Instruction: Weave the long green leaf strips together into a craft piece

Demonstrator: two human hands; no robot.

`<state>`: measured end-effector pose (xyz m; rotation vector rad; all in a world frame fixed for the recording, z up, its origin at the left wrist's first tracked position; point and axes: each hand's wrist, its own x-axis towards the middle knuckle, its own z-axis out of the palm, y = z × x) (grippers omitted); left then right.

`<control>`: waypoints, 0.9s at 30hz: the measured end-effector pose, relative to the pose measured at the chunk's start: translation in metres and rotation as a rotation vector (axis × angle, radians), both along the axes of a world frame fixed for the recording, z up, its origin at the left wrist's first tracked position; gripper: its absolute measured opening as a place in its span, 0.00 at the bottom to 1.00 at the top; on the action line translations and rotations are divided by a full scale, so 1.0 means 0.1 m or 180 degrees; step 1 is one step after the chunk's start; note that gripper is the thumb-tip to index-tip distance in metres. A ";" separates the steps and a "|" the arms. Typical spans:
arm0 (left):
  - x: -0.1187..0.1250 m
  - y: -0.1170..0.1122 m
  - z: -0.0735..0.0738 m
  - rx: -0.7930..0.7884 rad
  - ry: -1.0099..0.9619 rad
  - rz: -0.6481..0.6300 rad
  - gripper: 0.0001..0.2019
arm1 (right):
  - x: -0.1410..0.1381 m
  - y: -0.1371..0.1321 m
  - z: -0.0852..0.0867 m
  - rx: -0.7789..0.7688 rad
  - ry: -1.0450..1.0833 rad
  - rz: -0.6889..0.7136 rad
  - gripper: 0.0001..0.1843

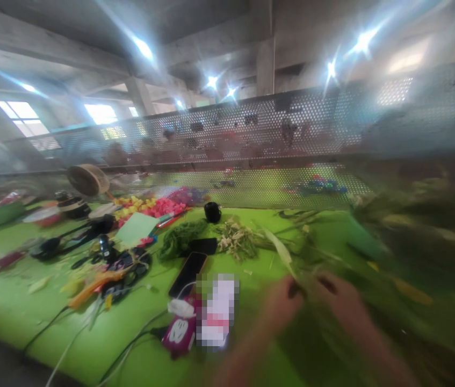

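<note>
My left hand [286,301] is closed, fingers curled around the lower end of a long pale green leaf strip [279,248]. The strip rises from the hand and leans to the left above the green tabletop [255,290]. Close on its right is my right hand [334,293], also curled and blurred; what sits between its fingers I cannot make out. Thin stalks or leaves blur around both hands. Beyond the left hand lies a bundle of pale, curly plant pieces [237,239], with a dark green stringy bundle [181,236] beside it.
A dark phone [189,273], a lit, pixelated phone [217,312] and a purple case [179,334] with cables lie left of my hands. Farther left are an orange glue gun [96,287] and pink flowers [165,207]. A perforated metal screen [251,185] stands behind; blurred leaves [416,226] heap right.
</note>
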<state>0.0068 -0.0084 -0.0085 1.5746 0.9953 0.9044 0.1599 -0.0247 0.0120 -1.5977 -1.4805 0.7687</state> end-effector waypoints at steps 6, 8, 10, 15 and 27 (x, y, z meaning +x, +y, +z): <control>0.05 -0.04 -0.02 0.0195 0.0684 0.0085 0.11 | 0.00 0.00 -0.09 0.0337 -0.0523 0.0533 0.15; 0.06 -0.04 -0.02 0.0126 0.0620 0.0057 0.10 | 0.00 0.00 -0.13 0.0426 -0.0532 0.0546 0.15; 0.07 -0.05 -0.01 0.0033 0.0465 -0.0026 0.09 | -0.01 -0.01 -0.15 0.0470 -0.0445 0.0551 0.15; 0.08 -0.06 -0.03 -0.0290 -0.0063 -0.0199 0.07 | -0.05 -0.03 -0.16 0.0561 -0.0420 0.0411 0.13; -0.01 0.00 0.02 -0.0993 -0.1215 0.0523 0.18 | -0.10 -0.04 -0.10 -0.0137 0.0815 0.0186 0.15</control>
